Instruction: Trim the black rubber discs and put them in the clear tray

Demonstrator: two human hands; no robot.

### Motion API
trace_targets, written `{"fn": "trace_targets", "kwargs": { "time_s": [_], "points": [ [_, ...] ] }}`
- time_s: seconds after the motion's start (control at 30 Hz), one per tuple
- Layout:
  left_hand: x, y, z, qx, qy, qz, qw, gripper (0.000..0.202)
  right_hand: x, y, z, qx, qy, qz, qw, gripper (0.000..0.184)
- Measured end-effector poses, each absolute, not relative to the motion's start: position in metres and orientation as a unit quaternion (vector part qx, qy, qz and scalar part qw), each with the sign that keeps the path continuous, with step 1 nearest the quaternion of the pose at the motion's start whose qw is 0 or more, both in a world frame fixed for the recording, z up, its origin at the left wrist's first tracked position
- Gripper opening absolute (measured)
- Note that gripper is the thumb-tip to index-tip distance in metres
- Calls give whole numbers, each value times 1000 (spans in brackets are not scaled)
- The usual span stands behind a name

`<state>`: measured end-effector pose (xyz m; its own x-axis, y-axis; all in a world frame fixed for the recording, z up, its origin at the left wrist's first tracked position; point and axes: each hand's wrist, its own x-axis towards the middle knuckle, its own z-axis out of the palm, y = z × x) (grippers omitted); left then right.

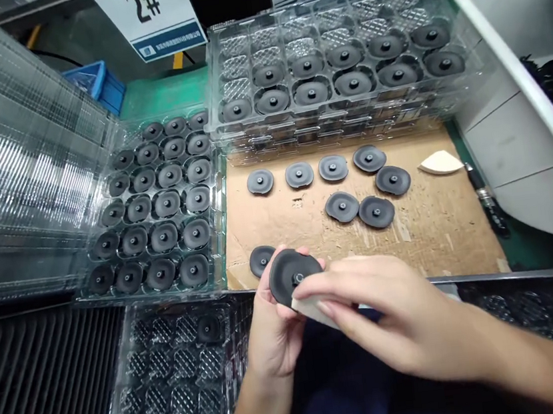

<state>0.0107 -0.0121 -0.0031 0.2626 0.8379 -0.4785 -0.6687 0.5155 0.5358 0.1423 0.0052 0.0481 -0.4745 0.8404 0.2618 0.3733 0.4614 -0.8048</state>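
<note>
At the near edge of the cardboard (284,229), I see left fingers (265,290) gripping the dark disc (284,276), right fingers (333,283) pinching a pale wedge (317,312) at its rim; pressing too hard could slip the disc loose.

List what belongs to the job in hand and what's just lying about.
Likely part of the job:
dark grey oval disc, held
off-white wedge-shaped pad, held
brown cardboard sheet
clear plastic compartment trays

Apparently lying about:
black pen-like tool
blue plastic box
</note>
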Motion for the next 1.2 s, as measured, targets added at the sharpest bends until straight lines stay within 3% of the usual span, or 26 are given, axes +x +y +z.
{"fn": "trace_targets", "kwargs": {
  "time_s": [0.17, 0.3, 0.4, 0.47, 0.57, 0.63, 0.73, 0.8, 0.87, 0.93, 1.03, 1.2],
  "points": [
    [13, -10, 2, 113, 369, 474, 791, 38, 142, 6, 45, -421, -786, 234, 386, 24],
    [7, -11, 1, 104, 335, 443, 825, 53, 160, -8, 50, -394, -797, 325, 322, 20],
    [8, -15, -3, 86, 353, 429, 827, 52, 171, -4, 50, -479, -801, 228, 278, 21],
    [11, -17, -4, 92, 342, 432, 829, 49, 171, 8, 47, -439, -834, 169, 289, 25],
    [11, -19, -2, 117, 325, 431, 834, 37, 167, 27, 40, -283, -871, 236, 325, 32],
    [9, -20, 0, 124, 322, 416, 841, 34, 165, 31, 38, -287, -859, 276, 321, 32],
    [6, -20, 3, 140, 317, 410, 843, 24, 162, 25, 41, -352, -851, 234, 312, 31],
    [6, -19, 3, 152, 319, 423, 835, 12, 160, 24, 43, -303, -858, 248, 331, 32],
    [5, -18, 3, 143, 293, 429, 842, 14, 160, 32, 39, -282, -833, 310, 361, 31],
    [2, -18, 2, 119, 243, 427, 863, 30, 160, 48, 22, -369, -767, 359, 384, 26],
    [-4, -20, 1, 88, 195, 417, 884, 47, 157, 71, -23, -502, -687, 391, 351, 21],
    [-10, -24, 0, 64, 201, 419, 883, 44, 140, 61, -83, -555, -659, 380, 337, 26]
  ]
}}
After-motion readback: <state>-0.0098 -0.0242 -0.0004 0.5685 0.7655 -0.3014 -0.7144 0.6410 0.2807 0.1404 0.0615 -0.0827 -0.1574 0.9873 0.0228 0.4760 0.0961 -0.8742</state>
